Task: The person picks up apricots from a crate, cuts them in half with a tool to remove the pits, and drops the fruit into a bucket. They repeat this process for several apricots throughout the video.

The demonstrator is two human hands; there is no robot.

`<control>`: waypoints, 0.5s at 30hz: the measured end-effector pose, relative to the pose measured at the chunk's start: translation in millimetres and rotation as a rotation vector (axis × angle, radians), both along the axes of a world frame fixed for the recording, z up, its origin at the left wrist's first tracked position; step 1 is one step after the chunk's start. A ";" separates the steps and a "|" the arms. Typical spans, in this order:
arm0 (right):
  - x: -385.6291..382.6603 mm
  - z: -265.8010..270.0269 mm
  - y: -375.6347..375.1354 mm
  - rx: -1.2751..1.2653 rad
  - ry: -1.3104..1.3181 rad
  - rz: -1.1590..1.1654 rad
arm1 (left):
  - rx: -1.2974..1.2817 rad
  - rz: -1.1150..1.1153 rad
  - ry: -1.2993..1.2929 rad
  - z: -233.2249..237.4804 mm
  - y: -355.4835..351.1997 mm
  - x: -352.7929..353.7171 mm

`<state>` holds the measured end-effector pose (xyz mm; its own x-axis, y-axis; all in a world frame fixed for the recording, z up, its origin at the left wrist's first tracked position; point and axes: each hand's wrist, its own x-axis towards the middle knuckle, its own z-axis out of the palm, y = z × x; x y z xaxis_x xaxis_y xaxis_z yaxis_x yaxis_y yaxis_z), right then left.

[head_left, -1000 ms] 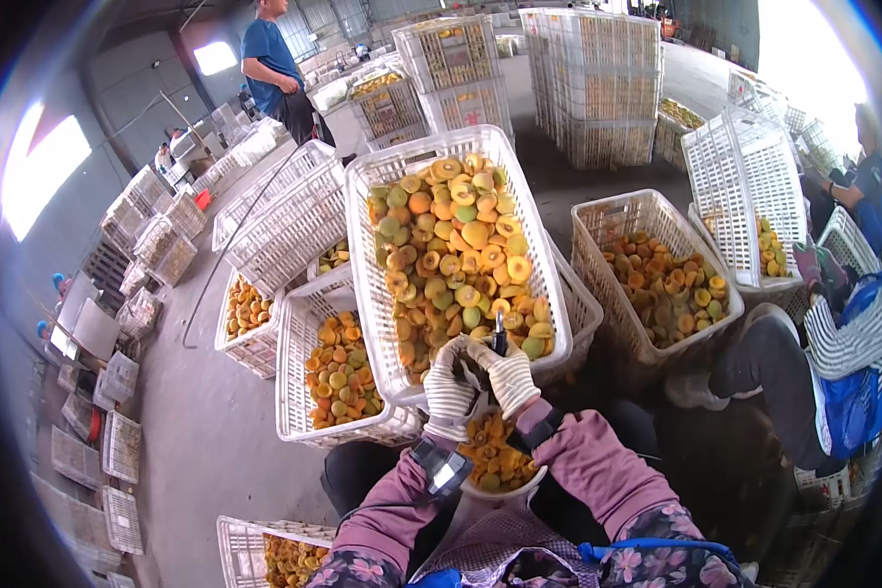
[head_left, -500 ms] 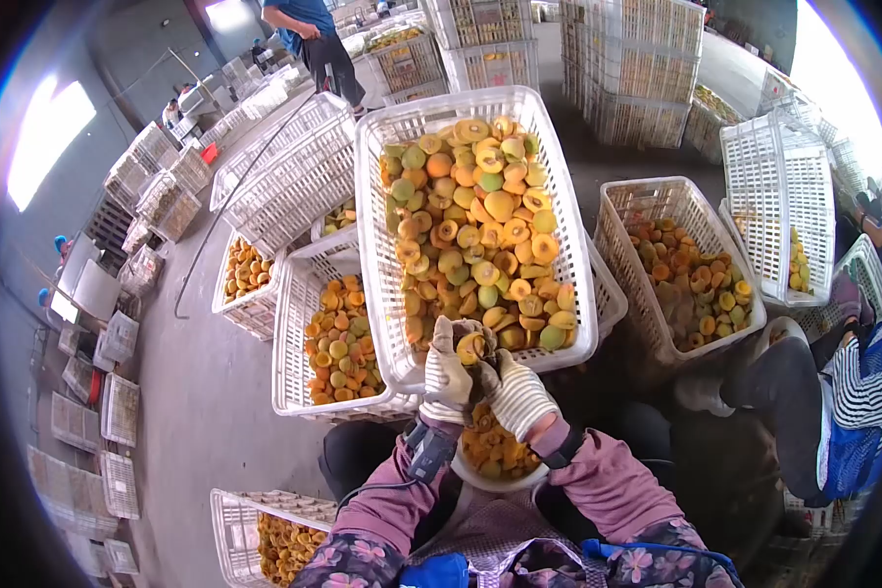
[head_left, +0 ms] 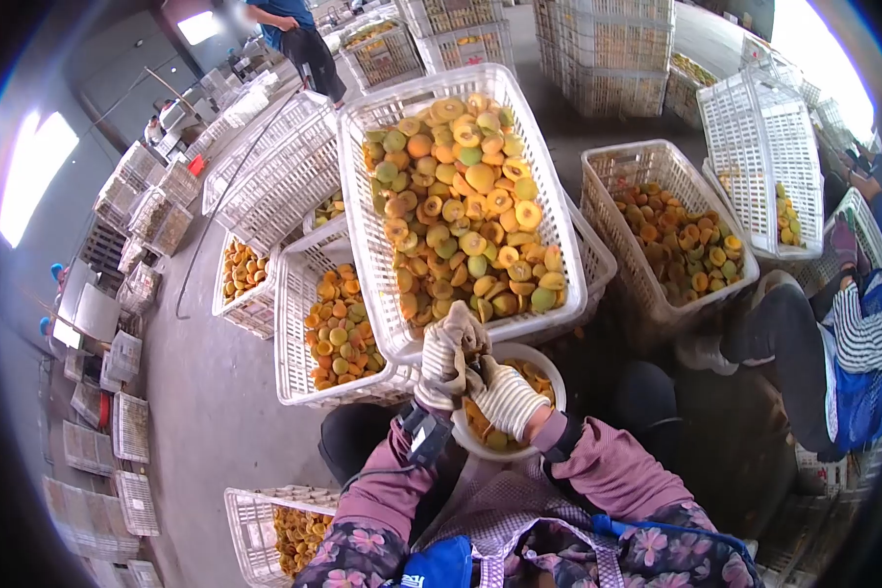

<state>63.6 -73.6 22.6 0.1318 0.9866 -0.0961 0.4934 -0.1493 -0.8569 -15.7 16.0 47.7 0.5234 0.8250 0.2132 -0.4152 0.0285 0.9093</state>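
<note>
My left hand (head_left: 445,358), in a striped knit glove with dark-stained fingertips, is closed at the near rim of a tilted white plastic crate (head_left: 348,211). My right hand (head_left: 506,396), gloved alike, is closed just beside it, the fingertips of both hands meeting. Whatever lies between them is hidden by the gloves. Inside the crate is a heap of yellow, orange and green apricots (head_left: 461,211), many of them halved. Below my hands, between my knees, stands a round white bucket (head_left: 557,392) with orange fruit pieces (head_left: 505,431) in it.
Another fruit crate (head_left: 299,377) stands at left, under a stack of tilted crates (head_left: 274,176). At right are a fruit crate (head_left: 598,186) and a seated person's striped sleeve (head_left: 857,318). A low crate (head_left: 250,539) sits behind my left elbow. Tall crate stacks (head_left: 608,59) rise at the back.
Both hands have drawn down from the big crate toward the bucket. The fruit half seen between them earlier is now out of sight. More of the bucket shows, and the view has shifted slightly.
</note>
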 end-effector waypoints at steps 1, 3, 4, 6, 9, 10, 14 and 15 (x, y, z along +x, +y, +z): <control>-2.0 -16.9 -3.6 0.090 0.088 0.094 | 0.051 -0.108 0.024 -2.7 -1.1 -3.6; -11.2 -22.3 -2.6 0.109 1.000 0.152 | -0.192 -0.214 0.033 4.0 -5.3 -7.7; 3.6 10.5 -20.4 -0.369 1.048 0.109 | -0.408 -0.314 -0.151 -4.7 2.6 -11.4; 0.8 29.1 -35.7 -0.505 1.465 0.129 | -0.229 0.011 -0.087 2.1 12.1 -20.4; -14.1 25.7 -48.8 -0.545 1.592 -0.150 | 0.089 0.117 0.194 13.4 26.9 -18.8; -20.7 3.9 -47.6 -0.601 1.503 -0.186 | 0.220 0.115 0.322 17.6 34.0 -15.3; -23.6 -4.9 -40.8 -0.581 1.337 -0.476 | 0.725 -0.086 1.142 -15.2 86.0 29.3; -19.1 -19.9 -36.3 -0.526 1.454 -0.455 | 0.810 -0.225 1.459 -30.6 95.0 50.6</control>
<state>44.6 -109.9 2.7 -0.1104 0.7117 -0.6937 -0.8163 -0.4631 -0.3452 34.8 111.0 17.1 0.7360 0.6402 -0.2199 0.6749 -0.6684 0.3126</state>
